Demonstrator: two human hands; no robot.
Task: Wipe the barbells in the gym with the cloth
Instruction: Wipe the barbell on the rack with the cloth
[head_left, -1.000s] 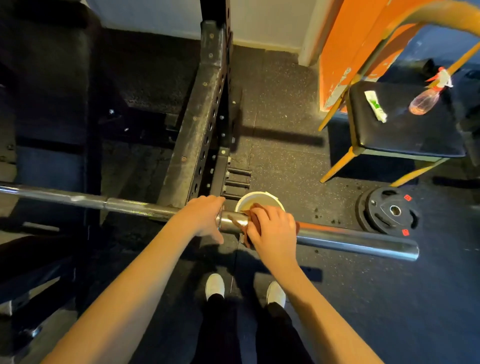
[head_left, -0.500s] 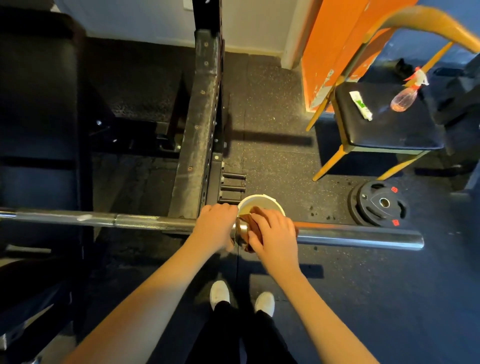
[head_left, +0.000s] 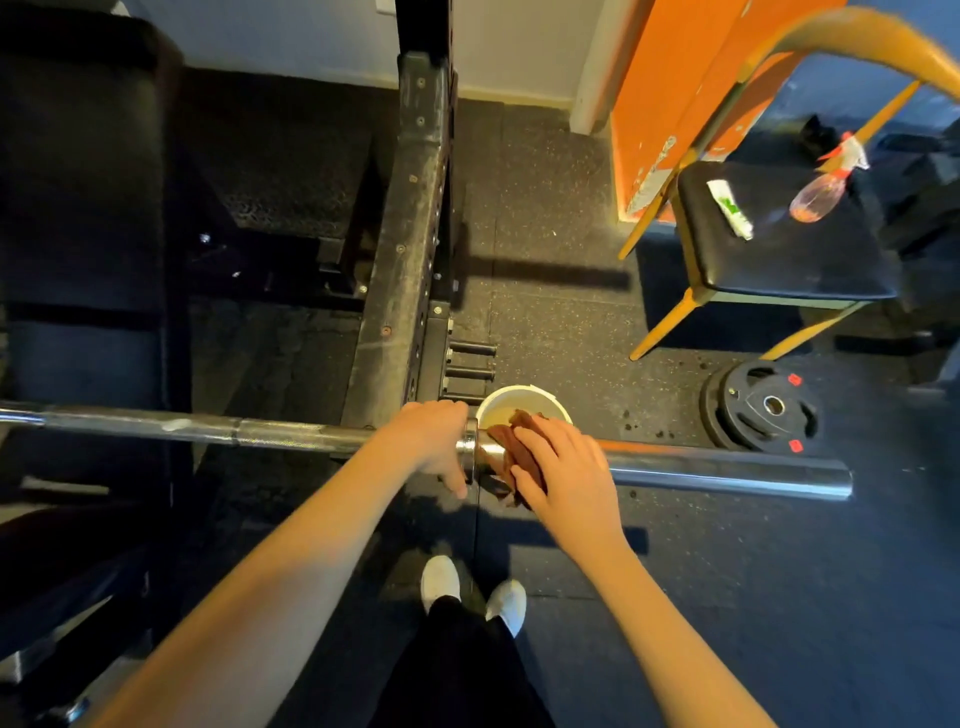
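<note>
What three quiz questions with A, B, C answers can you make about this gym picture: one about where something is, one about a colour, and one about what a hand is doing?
1. Where is the spray bottle?
A) on the floor
B) on the black padded seat
C) in a bucket

2. What colour is the cloth?
A) blue
B) white
C) reddish brown

3. What is the right hand doing?
A) hanging free
B) holding the cloth on the barbell
C) lifting a weight plate

Answers:
1 B, it lies on the seat's cushion.
2 C, brown folds show beside the fingers.
3 B, the hand lies over the cloth on the bar's shiny end.
</note>
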